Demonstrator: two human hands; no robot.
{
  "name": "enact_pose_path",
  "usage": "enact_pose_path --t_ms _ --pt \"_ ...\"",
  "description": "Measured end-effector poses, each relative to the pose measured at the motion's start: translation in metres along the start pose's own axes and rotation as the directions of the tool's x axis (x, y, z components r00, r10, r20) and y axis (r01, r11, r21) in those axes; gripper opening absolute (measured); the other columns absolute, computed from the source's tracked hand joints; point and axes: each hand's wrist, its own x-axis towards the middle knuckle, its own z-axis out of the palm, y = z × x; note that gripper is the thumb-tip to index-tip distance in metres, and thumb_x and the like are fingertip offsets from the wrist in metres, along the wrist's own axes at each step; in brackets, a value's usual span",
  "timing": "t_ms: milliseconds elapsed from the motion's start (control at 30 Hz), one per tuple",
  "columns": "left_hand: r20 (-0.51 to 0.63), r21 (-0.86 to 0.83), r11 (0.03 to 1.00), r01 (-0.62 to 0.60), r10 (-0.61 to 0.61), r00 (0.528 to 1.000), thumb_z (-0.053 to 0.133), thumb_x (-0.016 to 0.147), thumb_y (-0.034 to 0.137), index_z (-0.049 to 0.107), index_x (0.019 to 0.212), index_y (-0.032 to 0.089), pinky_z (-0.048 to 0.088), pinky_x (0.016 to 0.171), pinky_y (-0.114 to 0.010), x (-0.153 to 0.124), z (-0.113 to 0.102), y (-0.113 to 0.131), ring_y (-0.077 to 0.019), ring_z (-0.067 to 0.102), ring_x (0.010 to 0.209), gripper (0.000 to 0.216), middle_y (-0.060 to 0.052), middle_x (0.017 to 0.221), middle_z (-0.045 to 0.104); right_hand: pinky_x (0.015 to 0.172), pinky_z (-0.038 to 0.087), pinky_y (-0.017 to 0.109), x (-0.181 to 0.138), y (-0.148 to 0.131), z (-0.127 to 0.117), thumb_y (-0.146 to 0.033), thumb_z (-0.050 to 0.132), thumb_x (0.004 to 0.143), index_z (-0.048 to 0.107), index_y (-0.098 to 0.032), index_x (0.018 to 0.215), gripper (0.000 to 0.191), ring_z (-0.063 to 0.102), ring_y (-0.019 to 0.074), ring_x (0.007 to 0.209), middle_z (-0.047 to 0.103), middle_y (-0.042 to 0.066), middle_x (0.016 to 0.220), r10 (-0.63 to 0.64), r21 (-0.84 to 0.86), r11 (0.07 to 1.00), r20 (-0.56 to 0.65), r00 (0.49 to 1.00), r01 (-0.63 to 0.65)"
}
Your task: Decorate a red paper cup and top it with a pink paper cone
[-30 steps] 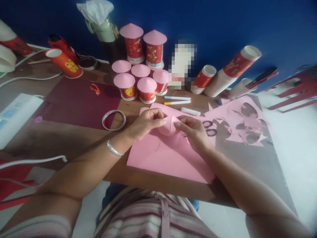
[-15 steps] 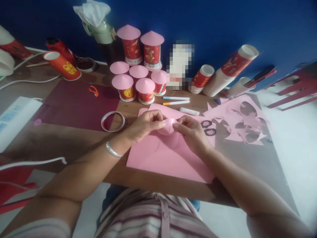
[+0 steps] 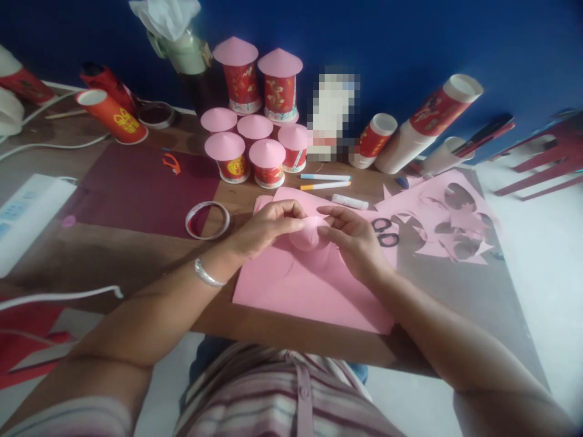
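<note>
A small pink paper circle (image 3: 305,240), creased down the middle, is held up between my two hands. My left hand (image 3: 268,226) pinches its left edge between thumb and fingers. At the right edge, my right hand (image 3: 353,238) has its thumb on the paper, with the index finger raised a little and the other fingers behind. Below both hands lie large pink paper sheets (image 3: 300,297). Partly hidden beside my right hand are the dark handles of a pair of scissors (image 3: 387,233).
Red paper cups with pink cone roofs (image 3: 267,164) stand behind my hands. A roll of tape (image 3: 207,220) lies to the left, markers (image 3: 325,185) and a glue stick (image 3: 350,201) just beyond the sheets. Cut pink scraps (image 3: 455,224) are at right, a white power strip (image 3: 34,212) far left.
My right index finger has lifted away from the paper. The paper circle now shows a flatter, rounder face towards me. My left hand has barely moved.
</note>
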Motion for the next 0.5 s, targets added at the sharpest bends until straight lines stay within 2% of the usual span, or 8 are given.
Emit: enact_pose_path --t_ms 167,367,500 --pt "0.029 0.079 0.997 -0.004 0.002 1.0 0.068 0.091 0.043 0.063 0.082 0.016 0.047 0.072 -0.028 -0.0028 0.0059 0.0102 -0.0142 0.062 0.073 0.029 -0.002 0.074 0.068 0.062 0.049 0.029 -0.0039 -0.0014 0.004 -0.033 0.086 0.075 0.066 -0.02 0.112 0.044 0.062 0.0129 0.066 0.064 -0.004 0.074 -0.015 -0.073 0.997 0.008 1.0 0.015" --pt "-0.02 0.196 0.979 -0.053 0.058 0.998 0.072 0.087 0.036 0.066 0.077 0.015 0.046 0.071 -0.028 -0.0016 0.0096 0.0094 -0.0136 0.061 0.073 0.024 -0.002 0.074 0.066 0.062 0.049 0.028 -0.007 -0.0026 0.0073 -0.032 0.086 0.076 0.066 -0.02 0.112 0.043 0.062 0.0134 0.068 0.066 -0.002 0.077 -0.008 -0.11 0.994 0.028 1.0 0.011" --pt "-0.043 0.207 0.977 -0.055 0.066 0.997 0.071 0.086 0.033 0.067 0.075 0.015 0.047 0.07 -0.029 -0.001 0.0088 0.0074 -0.0148 0.061 0.072 0.021 -0.003 0.073 0.067 0.061 0.048 0.027 -0.0068 -0.0026 0.006 -0.032 0.087 0.075 0.068 -0.02 0.11 0.042 0.061 0.0131 0.067 0.064 -0.003 0.076 0.005 -0.107 0.994 0.028 1.0 -0.002"
